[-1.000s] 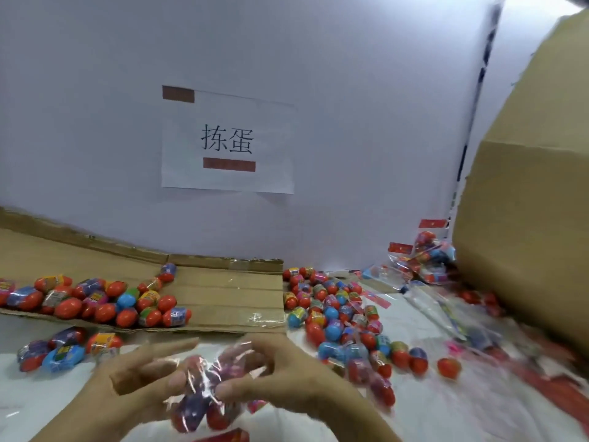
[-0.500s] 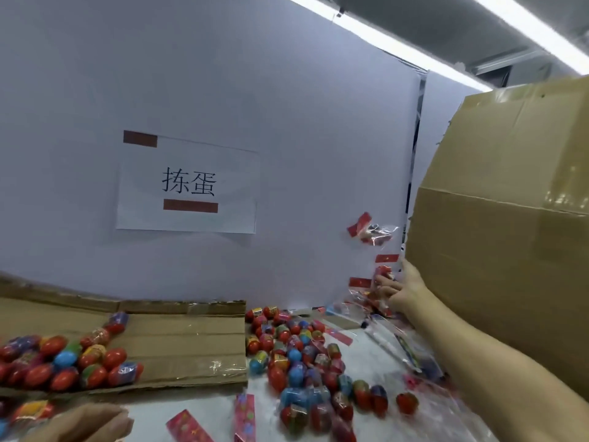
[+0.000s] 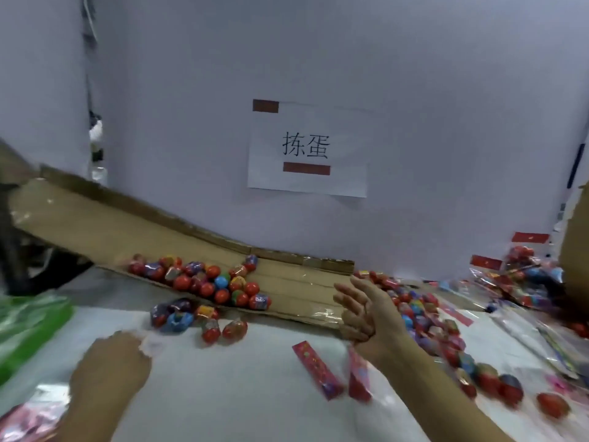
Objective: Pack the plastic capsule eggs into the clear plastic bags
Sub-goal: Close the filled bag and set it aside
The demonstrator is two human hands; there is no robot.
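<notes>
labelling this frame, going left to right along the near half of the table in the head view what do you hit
green bag → left hand → small egg cluster on the table → red header card → right hand → loose eggs at the near right

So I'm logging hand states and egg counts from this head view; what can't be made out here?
- Left hand: only its blurred back shows, so its grip is unclear.
- Egg pile: partly hidden behind the right hand; uncountable.
- Filled bags: blurred, cut off by the cardboard box.
</notes>
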